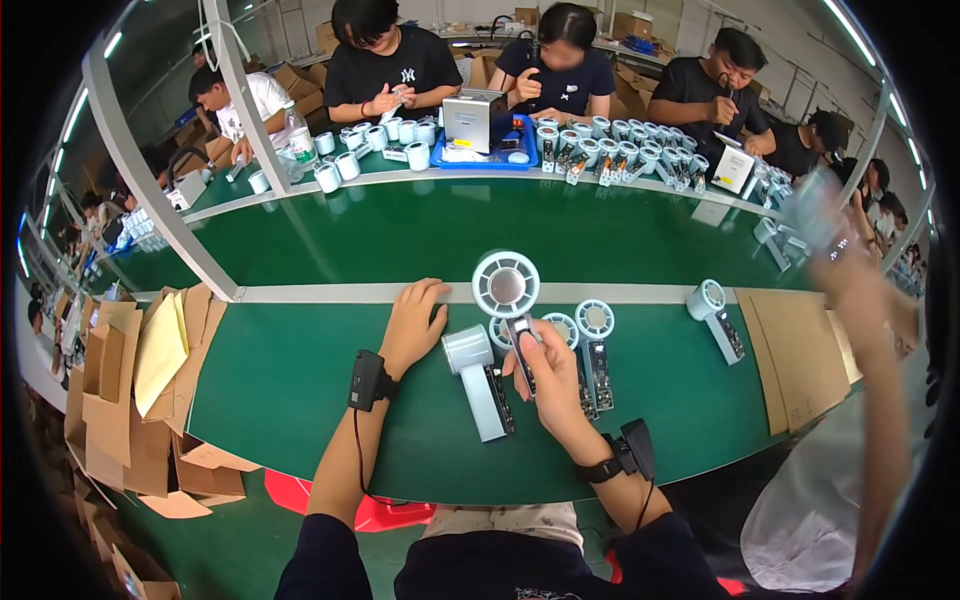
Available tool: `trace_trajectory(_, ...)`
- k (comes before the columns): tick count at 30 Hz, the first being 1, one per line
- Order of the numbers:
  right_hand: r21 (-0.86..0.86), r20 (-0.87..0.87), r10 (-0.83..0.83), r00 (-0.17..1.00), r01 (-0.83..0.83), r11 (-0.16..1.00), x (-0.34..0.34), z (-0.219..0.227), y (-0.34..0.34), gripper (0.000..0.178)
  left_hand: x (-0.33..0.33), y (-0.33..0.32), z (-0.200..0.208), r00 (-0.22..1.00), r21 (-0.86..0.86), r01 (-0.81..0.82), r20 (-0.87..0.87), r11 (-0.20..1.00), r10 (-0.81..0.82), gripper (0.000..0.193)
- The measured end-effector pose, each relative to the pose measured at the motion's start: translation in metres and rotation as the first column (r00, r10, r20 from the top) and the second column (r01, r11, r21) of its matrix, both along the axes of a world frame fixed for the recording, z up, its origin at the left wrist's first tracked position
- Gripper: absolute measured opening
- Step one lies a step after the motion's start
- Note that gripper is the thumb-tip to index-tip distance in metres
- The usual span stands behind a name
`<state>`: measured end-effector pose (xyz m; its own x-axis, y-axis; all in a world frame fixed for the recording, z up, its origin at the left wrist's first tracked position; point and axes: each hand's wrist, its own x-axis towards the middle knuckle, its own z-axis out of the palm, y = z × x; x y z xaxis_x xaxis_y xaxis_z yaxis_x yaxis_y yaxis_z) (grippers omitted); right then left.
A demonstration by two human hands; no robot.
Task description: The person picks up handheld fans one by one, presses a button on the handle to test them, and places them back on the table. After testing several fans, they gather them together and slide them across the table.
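My right hand [548,375] is closed around the handle of a light-blue handheld fan [505,285], its round slotted head turned up toward me and its handle partly hidden by my fingers. My left hand [412,325] lies on the green bench beside the metal rail, fingers stretched out and nothing in it. Between the hands a second fan [482,390] lies on its side, with circuit parts along its handle. Several more fans, one of them a fan [595,345] with an exposed circuit board, lie partly behind my right hand. Farther right lies another fan [717,318].
Cardboard boxes [110,370] stand left of the bench, flat cardboard [790,355] lies at its right end. Beyond the metal rail [360,293] runs a green surface [400,235]. Co-workers sit across, near a blue tray [487,163] and many fan parts. A person's blurred arm [860,320] reaches in at right.
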<state>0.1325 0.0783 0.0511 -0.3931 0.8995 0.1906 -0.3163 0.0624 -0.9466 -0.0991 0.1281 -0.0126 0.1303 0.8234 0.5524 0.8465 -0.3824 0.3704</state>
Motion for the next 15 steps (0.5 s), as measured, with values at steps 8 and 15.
trace_trajectory(8,-0.073,-0.075,-0.114,0.991,0.109,0.991,-0.0004,-0.0028,0.0019,0.021,-0.0056,-0.001,-0.0023,1.0,-0.009,0.003,0.005,1.0,-0.003,0.029)
trace_trajectory(15,0.067,0.022,-0.182,0.983,0.181,0.981,-0.0008,-0.0039,0.0047,0.019,-0.004,0.0009,-0.0015,1.0,0.031,0.0,-0.003,1.0,0.0,0.028)
